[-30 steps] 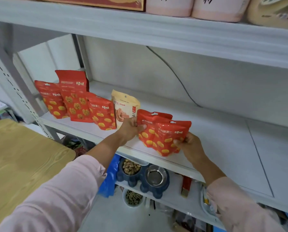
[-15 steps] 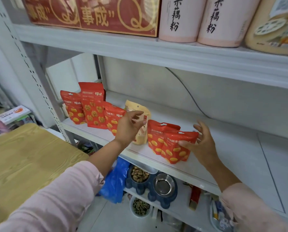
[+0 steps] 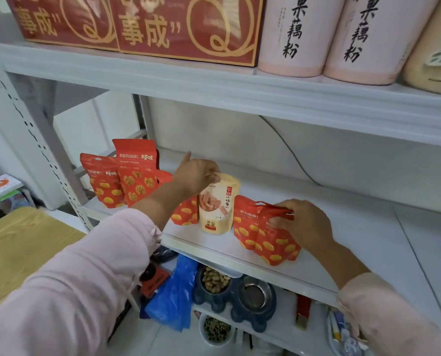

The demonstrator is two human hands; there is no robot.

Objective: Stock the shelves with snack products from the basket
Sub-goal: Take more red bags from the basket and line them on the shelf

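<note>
Snack pouches stand in a row on the white middle shelf [image 3: 355, 242]. My left hand [image 3: 197, 176] pinches the top left corner of a cream pouch [image 3: 218, 204]. My right hand [image 3: 304, 223] grips the top of the front one of two red pouches [image 3: 263, 235] with yellow spots, at the shelf's front edge. More red pouches [image 3: 127, 176] stand at the left end, and another red pouch [image 3: 186, 211] is partly hidden behind my left forearm. No basket is in view.
The upper shelf holds red boxes [image 3: 137, 24] and pink canisters [image 3: 299, 34]. Below are a blue double pet bowl [image 3: 237, 294], a blue plastic bag [image 3: 173, 301] and small items. A wooden table [image 3: 16, 253] stands at the left. A cable [image 3: 291, 155] runs down the back wall.
Both hands let go of the red pouches half a second ago. Since then my left hand has moved to the cream pouch and pinched its top. My right hand has closed again on the front red pouch.
</note>
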